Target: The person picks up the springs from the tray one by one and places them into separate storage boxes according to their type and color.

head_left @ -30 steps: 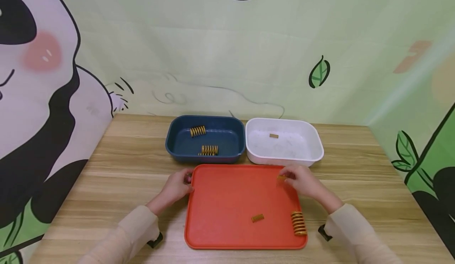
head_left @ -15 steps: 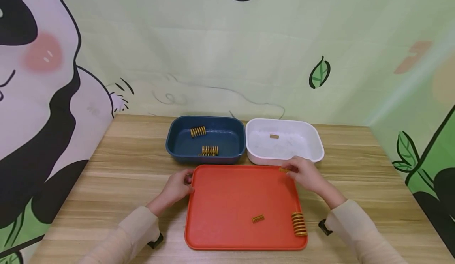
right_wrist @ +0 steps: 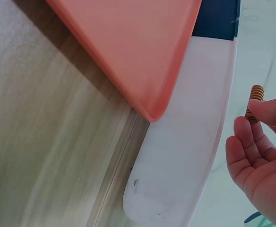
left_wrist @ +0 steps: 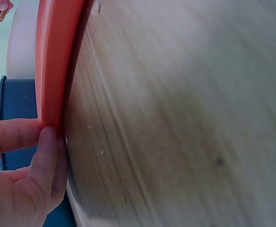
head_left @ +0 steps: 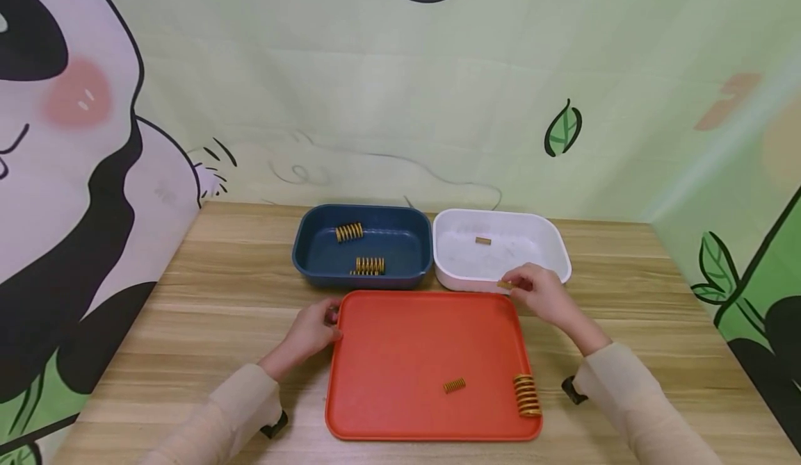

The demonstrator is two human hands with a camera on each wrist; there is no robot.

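Note:
Between thumb and fingers my right hand (head_left: 539,294) pinches a small gold coil spring (right_wrist: 254,105), held over the near rim of the white bin (head_left: 457,281). My left hand (head_left: 311,329) grips the left edge of the red tray (head_left: 400,361); in the left wrist view the thumb and fingers (left_wrist: 46,156) clasp its rim from both sides. On the tray lie a small spring (head_left: 454,386) near the middle and a large, thick spring (head_left: 527,395) at the right edge. Another small spring (head_left: 483,241) lies in the white bin.
Left of the white bin, a dark blue bin (head_left: 400,242) touches or nearly touches it and holds several large springs (head_left: 349,232). Both bins stand behind the tray on the wooden table (head_left: 238,263). A printed cloth backdrop (head_left: 350,103) rises behind the table.
My right hand has lifted the small spring from above the tray's far right corner, moving away from me to the white bin's rim. The left hand stays at the tray's edge.

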